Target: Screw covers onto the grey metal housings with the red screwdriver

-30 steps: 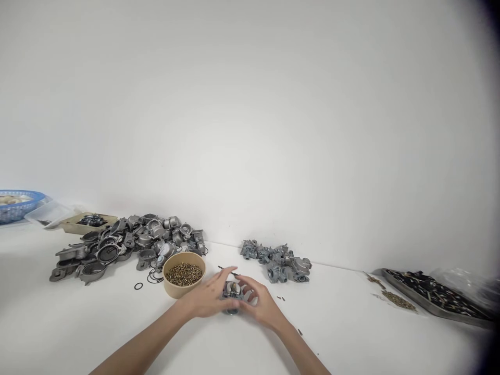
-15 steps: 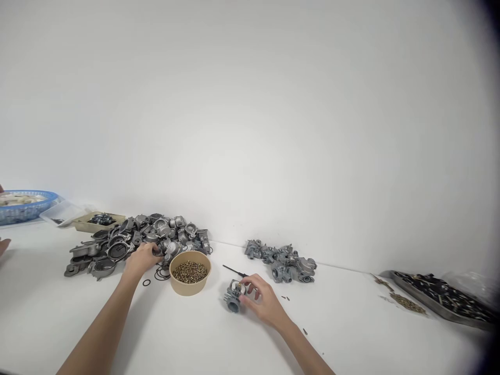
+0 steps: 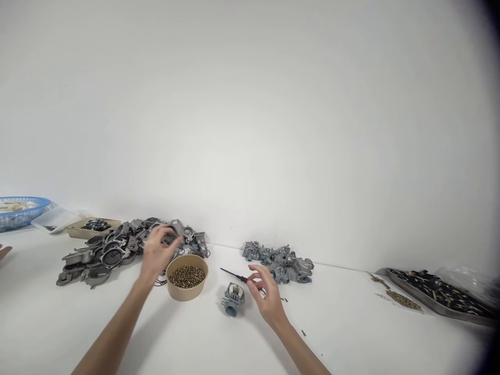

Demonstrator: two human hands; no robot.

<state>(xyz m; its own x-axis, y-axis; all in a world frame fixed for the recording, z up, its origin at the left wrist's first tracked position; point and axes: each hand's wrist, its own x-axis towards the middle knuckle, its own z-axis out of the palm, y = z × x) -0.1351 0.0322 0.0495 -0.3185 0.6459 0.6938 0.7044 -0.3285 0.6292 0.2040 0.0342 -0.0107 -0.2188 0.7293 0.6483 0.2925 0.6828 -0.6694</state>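
Note:
My left hand (image 3: 157, 255) is raised over the near side of the pile of grey float bowls (image 3: 113, 255), its fingers curled round a grey metal float bowl (image 3: 171, 237), blurred by motion and partly hidden. Just below it stands a tan paper bowl (image 3: 187, 295) of small brass-coloured screws (image 3: 186, 276). My right hand (image 3: 267, 296) hovers with fingers apart, holding nothing. To its left a grey carburetor body (image 3: 233, 300) sits on the table, its open side up with a white float inside. A black screwdriver (image 3: 234, 275) lies behind, its handle partly covered by my right hand.
More carburetor bodies (image 3: 279, 260) lie by the wall. On the right are a metal tray (image 3: 429, 301) of dark parts and loose brass pieces (image 3: 404, 300). Far left are a yellowish tray (image 3: 78, 230), a blue basket (image 3: 19, 221) and another person's hand (image 3: 4, 251).
My left hand has risen from the pile and moved right, now with a float bowl. My right hand has let go of the carburetor body and drawn back to the right.

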